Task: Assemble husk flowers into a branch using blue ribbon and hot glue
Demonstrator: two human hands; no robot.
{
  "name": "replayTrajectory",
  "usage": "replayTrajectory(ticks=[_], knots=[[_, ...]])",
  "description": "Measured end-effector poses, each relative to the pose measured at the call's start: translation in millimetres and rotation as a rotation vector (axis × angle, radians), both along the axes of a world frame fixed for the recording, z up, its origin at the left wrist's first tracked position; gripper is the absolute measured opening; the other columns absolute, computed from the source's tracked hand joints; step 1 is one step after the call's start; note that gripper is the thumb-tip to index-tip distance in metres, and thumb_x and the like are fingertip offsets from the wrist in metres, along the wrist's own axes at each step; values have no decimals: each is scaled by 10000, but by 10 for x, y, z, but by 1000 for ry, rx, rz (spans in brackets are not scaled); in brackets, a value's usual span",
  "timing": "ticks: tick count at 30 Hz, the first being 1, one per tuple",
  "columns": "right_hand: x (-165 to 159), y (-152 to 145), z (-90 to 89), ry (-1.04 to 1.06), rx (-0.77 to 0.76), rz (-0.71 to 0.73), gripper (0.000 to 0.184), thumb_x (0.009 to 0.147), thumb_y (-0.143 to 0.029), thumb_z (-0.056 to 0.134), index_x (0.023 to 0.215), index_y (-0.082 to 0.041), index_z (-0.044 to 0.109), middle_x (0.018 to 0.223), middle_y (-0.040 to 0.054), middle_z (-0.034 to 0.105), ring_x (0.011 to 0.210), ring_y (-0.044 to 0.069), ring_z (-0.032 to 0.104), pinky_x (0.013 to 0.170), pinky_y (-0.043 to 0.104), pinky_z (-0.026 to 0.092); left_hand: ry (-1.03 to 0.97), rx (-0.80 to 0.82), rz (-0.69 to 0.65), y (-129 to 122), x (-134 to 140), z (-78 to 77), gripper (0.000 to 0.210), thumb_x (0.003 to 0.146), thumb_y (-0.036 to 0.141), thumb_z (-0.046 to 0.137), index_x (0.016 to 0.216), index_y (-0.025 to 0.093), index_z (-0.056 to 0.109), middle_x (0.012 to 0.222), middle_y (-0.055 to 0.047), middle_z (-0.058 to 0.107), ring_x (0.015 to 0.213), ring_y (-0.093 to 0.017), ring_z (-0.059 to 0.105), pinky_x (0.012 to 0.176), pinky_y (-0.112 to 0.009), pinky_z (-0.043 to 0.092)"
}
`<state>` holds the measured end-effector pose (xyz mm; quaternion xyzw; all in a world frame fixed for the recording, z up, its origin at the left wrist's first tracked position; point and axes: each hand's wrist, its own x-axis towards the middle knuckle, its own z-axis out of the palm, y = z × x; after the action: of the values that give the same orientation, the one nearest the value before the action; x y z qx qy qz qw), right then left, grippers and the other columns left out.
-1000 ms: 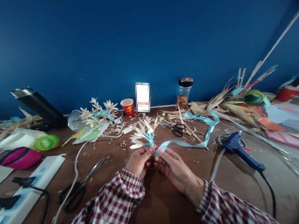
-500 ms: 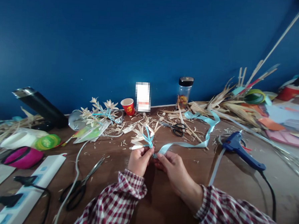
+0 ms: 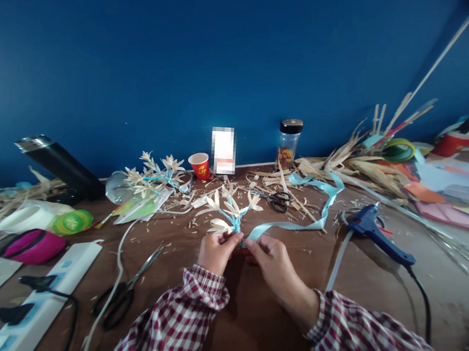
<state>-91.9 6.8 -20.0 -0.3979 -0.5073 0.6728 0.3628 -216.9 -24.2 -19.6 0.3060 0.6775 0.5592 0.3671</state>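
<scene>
Dry scraps (image 3: 265,184) litter the brown surface (image 3: 281,330) toward its back edge, below a blue wall (image 3: 240,60). Well short of that edge, the left hand (image 3: 217,253) pinches the flowers (image 3: 236,210) at their base; the right hand (image 3: 277,267) pinches the ribbon (image 3: 294,226).

left hand (image 3: 215,254) – pinching; right hand (image 3: 279,264) – just beside, pinching too

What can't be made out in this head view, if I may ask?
Head view, flower bunch: its lower stems are hidden by the left hand.
Head view, blue ribbon: its near end is hidden by the right hand.
Head view, upright bright panel: pixelation blurs what it shows.
Head view, power strip: its near end is cut off by the lower edge.
</scene>
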Motion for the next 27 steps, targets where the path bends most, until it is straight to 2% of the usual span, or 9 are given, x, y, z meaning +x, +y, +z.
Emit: replayTrajectory(ticks=[5,10,13,15,21,24,27], knots=[[7,-11,-51,-14,65,-1,312,707,-436,654,556,-174,577,548,0,577,559,156,520,524,268,402,-94,-6,41,16,11,-38,306,535,403,768,598,134,637,438,44,521,349,-45,357,340,-187,248],[21,-25,-22,-43,103,4,266,718,-397,647,583,-173,600,551,-10,582,528,136,485,503,257,372,-199,4,65,30,28,-30,299,513,366,791,634,139,639,505,28,583,392,-58,426,359,-180,293],[32,-27,9,-84,169,6,164,688,-322,680,646,-167,648,605,-1,624,565,143,510,539,260,395,-240,21,47,25,37,-17,303,505,349,800,646,138,634,534,10,615,439,-85,492,408,-195,354],[30,-23,-1,-82,182,12,129,677,-292,686,715,-169,675,662,9,655,602,155,535,566,268,413,-223,25,43,19,43,-11,309,508,356,799,645,135,633,521,12,606,428,-81,482,407,-197,349],[-1,6,-80,47,54,-22,143,635,-296,723,686,-179,657,608,0,635,565,147,535,535,260,410,-201,-2,-3,0,30,28,306,560,441,751,605,155,652,450,39,522,382,-60,405,379,-193,293],[-8,13,-42,151,-41,-35,167,630,-305,733,670,-178,631,593,-11,612,545,135,526,537,260,407,-349,-21,-68,-4,32,51,314,578,451,740,697,163,694,431,45,493,368,-54,381,376,-191,282],[-7,8,14,212,-96,-33,175,645,-303,728,691,-169,624,592,-17,595,542,125,515,546,259,402,-540,24,-101,-1,51,61,408,499,334,816,851,158,705,570,22,602,402,-34,414,392,-166,305]])
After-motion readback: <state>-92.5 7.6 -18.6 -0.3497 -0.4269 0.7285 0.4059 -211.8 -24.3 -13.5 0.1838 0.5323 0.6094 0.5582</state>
